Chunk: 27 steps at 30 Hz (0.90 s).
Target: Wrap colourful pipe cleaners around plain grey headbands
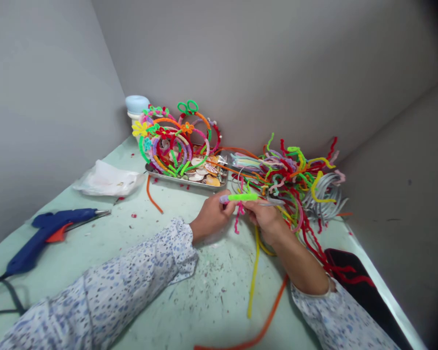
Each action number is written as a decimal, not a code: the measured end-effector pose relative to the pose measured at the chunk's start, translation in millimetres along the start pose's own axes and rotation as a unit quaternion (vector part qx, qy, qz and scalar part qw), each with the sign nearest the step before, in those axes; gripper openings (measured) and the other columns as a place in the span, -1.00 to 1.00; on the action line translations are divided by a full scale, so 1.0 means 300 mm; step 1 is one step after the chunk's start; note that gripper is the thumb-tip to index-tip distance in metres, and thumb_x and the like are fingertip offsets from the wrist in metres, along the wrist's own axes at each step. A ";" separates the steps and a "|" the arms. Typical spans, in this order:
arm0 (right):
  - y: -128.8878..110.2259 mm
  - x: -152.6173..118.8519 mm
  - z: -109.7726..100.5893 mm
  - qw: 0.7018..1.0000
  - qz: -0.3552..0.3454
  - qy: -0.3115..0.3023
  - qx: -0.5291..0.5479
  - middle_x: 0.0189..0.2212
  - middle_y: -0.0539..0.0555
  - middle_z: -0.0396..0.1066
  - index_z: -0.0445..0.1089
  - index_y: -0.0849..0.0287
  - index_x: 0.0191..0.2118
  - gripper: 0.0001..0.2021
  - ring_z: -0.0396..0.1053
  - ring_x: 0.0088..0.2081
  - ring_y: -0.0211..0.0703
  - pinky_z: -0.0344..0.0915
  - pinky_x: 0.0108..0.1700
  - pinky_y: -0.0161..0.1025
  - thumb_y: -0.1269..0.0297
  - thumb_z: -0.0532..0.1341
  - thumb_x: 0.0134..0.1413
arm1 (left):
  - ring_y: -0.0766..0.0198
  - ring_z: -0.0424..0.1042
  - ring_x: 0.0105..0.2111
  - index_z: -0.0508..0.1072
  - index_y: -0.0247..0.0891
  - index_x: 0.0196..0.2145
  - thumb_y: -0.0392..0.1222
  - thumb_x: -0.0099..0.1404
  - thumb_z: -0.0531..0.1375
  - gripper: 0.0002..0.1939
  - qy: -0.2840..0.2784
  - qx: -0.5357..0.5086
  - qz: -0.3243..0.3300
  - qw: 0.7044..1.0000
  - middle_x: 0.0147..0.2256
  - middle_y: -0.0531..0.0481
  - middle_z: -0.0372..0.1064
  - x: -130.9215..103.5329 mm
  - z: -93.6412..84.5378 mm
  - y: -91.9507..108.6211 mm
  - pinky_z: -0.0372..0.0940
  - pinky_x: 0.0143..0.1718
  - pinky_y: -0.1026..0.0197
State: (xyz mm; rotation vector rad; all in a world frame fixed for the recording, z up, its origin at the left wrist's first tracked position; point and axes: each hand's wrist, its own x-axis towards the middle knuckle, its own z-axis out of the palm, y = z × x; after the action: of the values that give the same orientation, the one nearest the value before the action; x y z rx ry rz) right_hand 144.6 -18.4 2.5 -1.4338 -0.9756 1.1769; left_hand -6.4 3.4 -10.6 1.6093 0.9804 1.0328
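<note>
The left hand (214, 214) and right hand (265, 219), both closed, pinch a green band (243, 197) above the tabletop (131, 238), near a metal tray (188, 181) holding shells (212, 181) and colourful headbands (187, 128).

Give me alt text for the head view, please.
A person's left hand and right hand hold a fuzzy green piece over a table. Beyond are colourful hoops over a tray; tangled fuzzy strips lie right, a blue glue gun left.
</note>
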 end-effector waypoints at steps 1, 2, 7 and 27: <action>-0.002 -0.001 0.002 1.000 0.007 -0.002 0.014 -0.72 -0.12 0.03 0.13 0.12 -0.67 -0.61 -0.09 -0.66 -0.37 -0.20 -0.62 -0.30 0.05 0.35 -0.28 | 0.37 0.10 -0.49 0.20 -0.23 -0.49 -0.16 0.22 0.11 -0.82 0.001 0.009 0.009 1.000 -0.53 0.11 0.12 0.000 0.000 -0.001 0.06 -0.46 0.28; -0.005 -0.003 0.001 1.000 0.010 -0.010 0.021 -0.72 -0.12 0.04 0.13 0.12 -0.67 -0.61 -0.09 -0.66 -0.38 -0.21 -0.63 -0.30 0.05 0.35 -0.27 | 0.37 0.10 -0.50 0.21 -0.23 -0.49 -0.14 0.23 0.10 -0.81 0.004 0.019 0.019 1.000 -0.53 0.11 0.12 0.001 0.001 -0.002 0.05 -0.46 0.28; -0.031 -0.016 -0.025 0.991 -0.066 -0.103 -0.057 -0.71 -0.11 0.11 0.33 0.16 -0.56 -0.72 0.00 -0.64 -0.35 -0.09 -0.59 -0.31 0.07 0.25 -0.06 | 0.36 0.07 -0.53 0.20 -0.23 -0.53 -0.13 0.21 0.11 -0.78 0.031 -0.004 0.012 0.999 -0.58 0.12 0.08 0.008 -0.009 0.011 0.02 -0.48 0.26; -0.004 0.003 -0.048 0.926 -0.293 -0.040 -0.236 -0.41 0.05 0.50 0.55 0.12 -0.31 -0.86 0.40 -0.39 -0.17 0.30 -0.33 -0.25 0.24 0.26 0.02 | 0.38 -0.02 -0.58 0.15 -0.24 -0.65 -0.19 0.14 0.11 -0.73 0.011 -0.091 -0.050 0.995 -0.66 0.14 0.01 0.019 -0.031 0.043 -0.08 -0.51 0.22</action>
State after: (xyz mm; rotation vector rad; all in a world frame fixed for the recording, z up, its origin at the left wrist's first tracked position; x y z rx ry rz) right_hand 159.0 -20.3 4.1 -1.3089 -1.6855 0.5750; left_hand -11.6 8.3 4.6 1.3889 0.9422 1.0427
